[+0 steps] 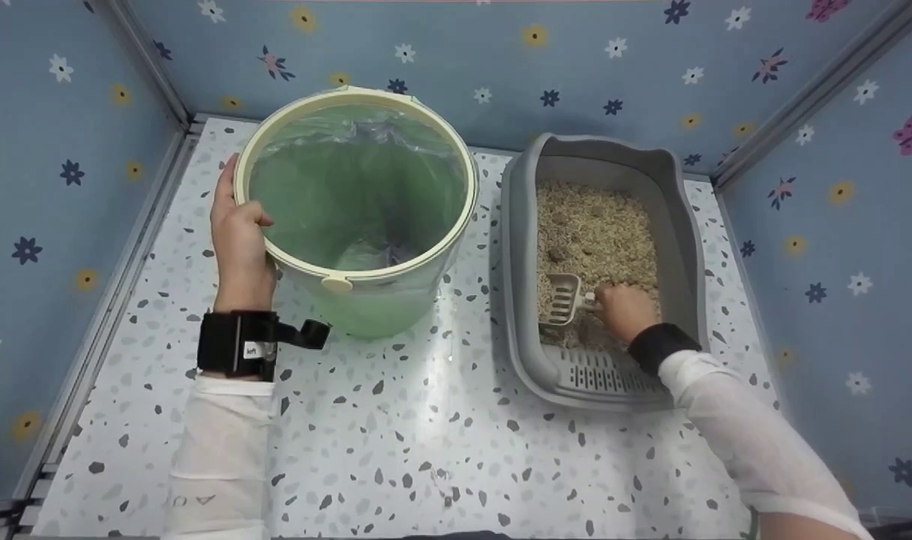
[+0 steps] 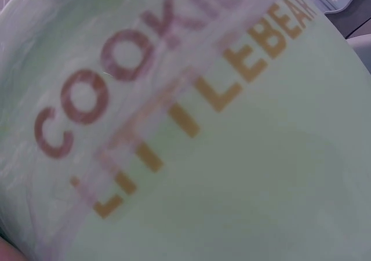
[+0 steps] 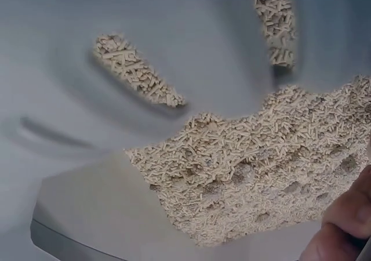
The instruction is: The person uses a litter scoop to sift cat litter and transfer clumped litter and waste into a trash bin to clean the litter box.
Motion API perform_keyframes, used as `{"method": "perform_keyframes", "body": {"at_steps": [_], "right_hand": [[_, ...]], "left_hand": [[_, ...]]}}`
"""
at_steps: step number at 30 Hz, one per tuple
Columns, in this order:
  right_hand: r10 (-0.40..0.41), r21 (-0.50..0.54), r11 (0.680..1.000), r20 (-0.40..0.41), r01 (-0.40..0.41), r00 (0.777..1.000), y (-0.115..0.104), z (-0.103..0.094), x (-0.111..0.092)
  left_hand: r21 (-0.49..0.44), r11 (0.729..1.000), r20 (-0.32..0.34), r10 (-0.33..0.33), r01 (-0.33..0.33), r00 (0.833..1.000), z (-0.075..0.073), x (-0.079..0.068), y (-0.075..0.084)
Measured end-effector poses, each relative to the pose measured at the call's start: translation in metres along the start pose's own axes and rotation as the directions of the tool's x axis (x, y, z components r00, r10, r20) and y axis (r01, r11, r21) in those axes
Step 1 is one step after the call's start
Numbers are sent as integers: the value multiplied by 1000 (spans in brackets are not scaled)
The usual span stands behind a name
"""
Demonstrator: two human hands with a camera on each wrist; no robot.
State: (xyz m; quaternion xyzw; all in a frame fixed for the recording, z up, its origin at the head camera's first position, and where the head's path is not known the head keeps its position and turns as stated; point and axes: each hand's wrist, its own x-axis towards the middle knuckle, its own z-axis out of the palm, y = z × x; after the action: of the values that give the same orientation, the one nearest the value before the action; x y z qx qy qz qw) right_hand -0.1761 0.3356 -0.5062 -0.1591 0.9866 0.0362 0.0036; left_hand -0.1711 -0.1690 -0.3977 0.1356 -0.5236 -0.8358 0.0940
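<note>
My left hand (image 1: pixel 240 236) grips the pale yellow rim of a green trash bin (image 1: pixel 370 307), thumb over the edge and fingers along the outer side. A clear plastic bag (image 1: pixel 351 131) lines the bin. Lettering on the bin's wall (image 2: pixel 261 156) fills the left wrist view. Inside a grey litter box (image 1: pixel 517 262), my right hand (image 1: pixel 625 309) holds the handle of a slotted beige litter scoop (image 1: pixel 565 298). The scoop's head lies at the left front of the pellet litter (image 1: pixel 613 232), close to the box's left wall. Fingers (image 3: pixel 348 214) show at the right wrist view's lower right.
Darker clumps (image 1: pixel 557 255) sit in the litter near the left wall. The box's front has a perforated step (image 1: pixel 602 375). Both containers stand on a white speckled tabletop (image 1: pixel 396 450). Blue flowered panels (image 1: pixel 471 67) rise behind and at both sides.
</note>
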Motion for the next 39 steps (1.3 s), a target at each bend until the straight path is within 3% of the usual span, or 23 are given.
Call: {"method": "perform_keyframes", "body": {"at_steps": [7, 16, 24, 39], "right_hand": [[101, 70, 993, -34, -98, 994, 3, -12, -9], [233, 153, 964, -77, -219, 969, 16, -21, -27], [273, 249, 943, -198, -221, 941, 20, -20, -43], [400, 368, 879, -218, -304, 890, 14, -27, -44]], "left_hand": [[-20, 1000, -2, -4, 4, 1000, 0, 0, 0], [-24, 1000, 9, -8, 8, 1000, 2, -3, -1], [0, 999, 37, -48, 48, 998, 12, -9, -4], [1, 999, 18, -33, 33, 999, 16, -21, -6]]}}
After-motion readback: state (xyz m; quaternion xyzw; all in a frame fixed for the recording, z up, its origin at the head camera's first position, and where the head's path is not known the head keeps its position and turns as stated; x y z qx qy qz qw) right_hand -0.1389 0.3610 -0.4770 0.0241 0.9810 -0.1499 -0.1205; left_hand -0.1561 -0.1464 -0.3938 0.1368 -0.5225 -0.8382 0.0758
